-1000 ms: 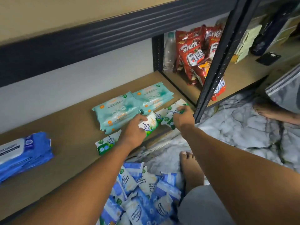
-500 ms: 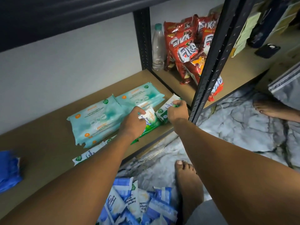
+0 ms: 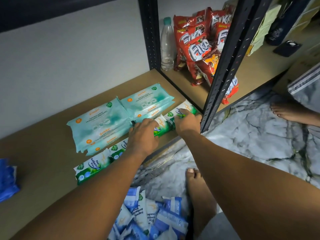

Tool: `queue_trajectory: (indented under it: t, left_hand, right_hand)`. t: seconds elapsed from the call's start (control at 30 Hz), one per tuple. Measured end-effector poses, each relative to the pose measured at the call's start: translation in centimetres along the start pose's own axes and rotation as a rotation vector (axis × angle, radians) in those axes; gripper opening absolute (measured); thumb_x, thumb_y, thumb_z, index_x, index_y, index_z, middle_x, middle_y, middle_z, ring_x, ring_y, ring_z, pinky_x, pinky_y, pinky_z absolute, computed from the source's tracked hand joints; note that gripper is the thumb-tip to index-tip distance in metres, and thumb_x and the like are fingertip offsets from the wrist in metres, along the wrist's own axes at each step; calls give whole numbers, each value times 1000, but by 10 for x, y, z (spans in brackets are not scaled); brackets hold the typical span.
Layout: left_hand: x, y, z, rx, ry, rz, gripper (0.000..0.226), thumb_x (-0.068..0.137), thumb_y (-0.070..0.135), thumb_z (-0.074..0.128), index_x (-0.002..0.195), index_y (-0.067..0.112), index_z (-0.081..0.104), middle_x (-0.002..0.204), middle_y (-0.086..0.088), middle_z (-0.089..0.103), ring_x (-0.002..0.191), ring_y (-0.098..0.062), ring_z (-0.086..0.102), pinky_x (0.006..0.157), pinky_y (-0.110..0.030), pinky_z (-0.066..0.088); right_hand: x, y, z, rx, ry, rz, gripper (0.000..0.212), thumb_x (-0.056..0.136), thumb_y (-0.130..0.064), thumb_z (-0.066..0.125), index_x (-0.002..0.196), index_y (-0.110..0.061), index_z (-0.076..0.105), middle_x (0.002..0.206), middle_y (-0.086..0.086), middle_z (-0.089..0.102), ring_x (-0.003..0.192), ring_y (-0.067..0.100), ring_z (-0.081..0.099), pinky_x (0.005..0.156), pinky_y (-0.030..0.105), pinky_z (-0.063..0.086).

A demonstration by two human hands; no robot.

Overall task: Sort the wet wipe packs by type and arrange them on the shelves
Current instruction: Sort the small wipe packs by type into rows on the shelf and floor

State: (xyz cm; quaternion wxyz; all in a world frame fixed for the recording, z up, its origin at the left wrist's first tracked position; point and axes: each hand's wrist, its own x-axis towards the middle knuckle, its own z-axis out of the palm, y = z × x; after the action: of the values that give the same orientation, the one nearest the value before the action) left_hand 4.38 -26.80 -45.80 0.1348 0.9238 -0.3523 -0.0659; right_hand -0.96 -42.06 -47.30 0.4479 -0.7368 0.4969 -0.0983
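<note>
Location: lower shelf (image 3: 43, 153) of a dark metal rack, board surface, seen from above.
Teal stock: large teal packs (image 3: 98, 123) lie flat in two stacks side by side toward the back of the shelf, their ends touching. This type appears sorted and placed.
Green stock: small green pine packs (image 3: 93, 166) form a row along the front edge, just in front of the teal stacks. The row is being squared up and is judged nearly done.
Left hand: the left hand (image 3: 143, 134) is clamped on the mid-row green pack (image 3: 162, 127), fingers curled over it and thumb on its face.
Right hand: the right hand (image 3: 187, 122) is closed on the end green pack (image 3: 186, 108), which lies just beside the upright post (image 3: 225, 63).
Hands, relation: close together but apart, each on its own pack; the two packs touch.
Blue stock, shelved: a large blue pack (image 3: 7, 179) sits at the left edge of the shelf, blurred and cut off by the frame; count cannot be told.
Blue stock, outstanding: a heap of small blue packs (image 3: 150, 219) lies on the floor (image 3: 251, 135) below the shelf front, unsorted and not yet shelved.
Not task stock: red snack bags (image 3: 199, 49) and a water bottle (image 3: 167, 44) stand in the adjoining bay.
Progress: judged roughly midway. Two types are on the shelf, and the floor heap is the main work left.
Not verified: the contents of the upper shelves are out of view.
</note>
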Motion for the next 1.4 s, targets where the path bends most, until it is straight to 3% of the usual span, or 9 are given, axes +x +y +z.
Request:
queue_trajectory:
  t: [0.17, 0.4, 0.6, 0.8, 0.9, 1.03, 1.2, 1.3, 1.4]
  left_hand:
    - [4, 1, 1, -12, 7, 4, 40, 88, 22, 67, 126, 26, 55, 136, 5, 49, 121, -24, 47, 103, -42, 39]
    - [-9, -2, -1, -2, 41, 12, 49, 87, 30, 66, 134, 25, 53, 151, 0, 34, 138, -24, 32, 113, -40, 30]
    - [-75, -19, -31, -200, 124, -55, 38, 87, 28, 65, 124, 27, 59, 130, 4, 47, 116, -23, 51, 99, -42, 46]
    - [-162, -60, -58, -361, 130, -290, 35, 88, 28, 65, 123, 29, 58, 120, 4, 51, 97, -20, 60, 85, -39, 53]
    - [-207, -81, -62, -431, 87, -398, 31, 90, 32, 64, 119, 34, 55, 122, 5, 55, 96, -18, 62, 81, -39, 56]
    - [-253, -102, -56, -463, 19, -509, 33, 93, 32, 63, 124, 26, 54, 121, 3, 58, 96, -18, 62, 84, -38, 53]
    - [-296, -126, -32, -424, 42, -637, 32, 92, 26, 65, 123, 18, 58, 124, -5, 58, 97, -22, 59, 80, -31, 45]
    - [-322, -148, -19, -377, 38, -724, 34, 92, 23, 65, 125, 15, 58, 126, -11, 56, 82, -19, 54, 75, -31, 45]
    - [-347, -168, -10, -336, 6, -783, 35, 89, 23, 69, 121, 13, 61, 123, -15, 56, 87, -32, 60, 78, -37, 49]
  right_hand:
    - [3, -1, 1, -36, 6, -12, 40, 98, -32, 55, 138, -29, 55, 138, 12, 31, 87, 23, 52, 93, 29, 44]
    - [-7, -10, 7, 27, 59, 32, 43, 98, -40, 52, 140, -30, 53, 137, 11, 29, 109, 32, 55, 103, 36, 42]
    - [-68, -33, 4, -93, 187, -80, 46, 98, -42, 48, 141, -26, 48, 132, 14, 28, 122, 35, 39, 99, 44, 41]
    - [-166, -17, 17, -77, -41, -270, 44, 98, -42, 51, 136, -20, 53, 134, 15, 37, 117, 36, 49, 97, 40, 42]
    - [-208, 12, 23, -124, -154, -277, 38, 97, -42, 54, 125, -18, 59, 131, 14, 41, 106, 38, 56, 92, 41, 46]
    - [-244, 44, 35, -167, -301, -222, 31, 94, -41, 57, 117, -21, 62, 124, 13, 49, 102, 34, 59, 90, 40, 49]
    - [-266, 60, 67, -211, -509, -178, 25, 94, -33, 62, 112, -16, 62, 94, 15, 67, 76, 28, 58, 73, 36, 49]
    - [-280, 56, 93, -245, -619, -192, 17, 94, -31, 62, 105, -18, 63, 74, 9, 65, 62, 21, 54, 66, 33, 47]
    - [-300, 57, 119, -285, -726, -236, 10, 92, -29, 63, 97, -20, 62, 67, 6, 61, 57, 16, 53, 63, 32, 49]
